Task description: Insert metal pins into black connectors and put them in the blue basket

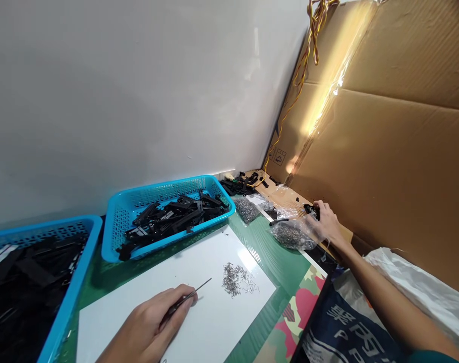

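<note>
My left hand [154,317] is closed around a slim tool [199,287] with a dark handle and a thin metal shaft. The exact kind of tool is not clear. It points toward a loose pile of small bent metal wire pieces [233,280] on a white board [138,302]. At the far right, my right hand [326,222] has its fingers curled on a small black part [311,210], just behind a clear plastic bag [292,234] of metal pieces. Its palm side is partly hidden.
Two blue baskets, one in the middle [114,227] and one at left [95,237], hold black plastic parts. More black parts [239,186] lie at the back corner beside another bag of metal bits [246,209]. A cardboard wall [384,151] and twisted wires [301,75] border the right.
</note>
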The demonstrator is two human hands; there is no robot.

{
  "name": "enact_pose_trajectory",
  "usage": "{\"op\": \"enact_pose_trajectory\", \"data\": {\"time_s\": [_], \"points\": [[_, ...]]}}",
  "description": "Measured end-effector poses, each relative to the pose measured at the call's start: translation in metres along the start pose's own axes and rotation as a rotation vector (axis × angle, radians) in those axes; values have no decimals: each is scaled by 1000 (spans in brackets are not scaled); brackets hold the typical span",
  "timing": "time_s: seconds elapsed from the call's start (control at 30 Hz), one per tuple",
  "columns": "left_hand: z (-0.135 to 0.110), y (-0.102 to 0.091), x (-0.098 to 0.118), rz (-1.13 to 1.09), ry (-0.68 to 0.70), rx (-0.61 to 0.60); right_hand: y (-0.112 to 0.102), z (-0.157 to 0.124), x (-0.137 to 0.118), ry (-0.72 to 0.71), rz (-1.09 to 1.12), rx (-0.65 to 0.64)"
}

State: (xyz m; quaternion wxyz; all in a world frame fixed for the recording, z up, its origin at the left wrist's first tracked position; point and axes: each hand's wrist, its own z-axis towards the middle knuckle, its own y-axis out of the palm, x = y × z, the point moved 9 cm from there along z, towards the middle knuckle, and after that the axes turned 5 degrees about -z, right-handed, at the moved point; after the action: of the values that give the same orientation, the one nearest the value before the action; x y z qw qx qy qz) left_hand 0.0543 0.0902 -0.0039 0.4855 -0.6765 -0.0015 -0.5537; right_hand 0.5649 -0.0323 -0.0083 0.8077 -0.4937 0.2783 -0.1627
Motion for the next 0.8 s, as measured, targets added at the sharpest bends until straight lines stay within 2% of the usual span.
{"op": "enact_pose_trajectory", "data": {"time_s": [0.2,0.3,0.57,0.8], "points": [[0,1,2,12,-3,-4,-3,7,12,171,-19,-15],[0,0,2,11,-2,9,-3,10,15,202,-15,-12],[0,1,-3,19,-16,-13,-1,10,16,165,116,22],[0,1,0,33,-8,-15,-21,10,26,72,389,194]]}}
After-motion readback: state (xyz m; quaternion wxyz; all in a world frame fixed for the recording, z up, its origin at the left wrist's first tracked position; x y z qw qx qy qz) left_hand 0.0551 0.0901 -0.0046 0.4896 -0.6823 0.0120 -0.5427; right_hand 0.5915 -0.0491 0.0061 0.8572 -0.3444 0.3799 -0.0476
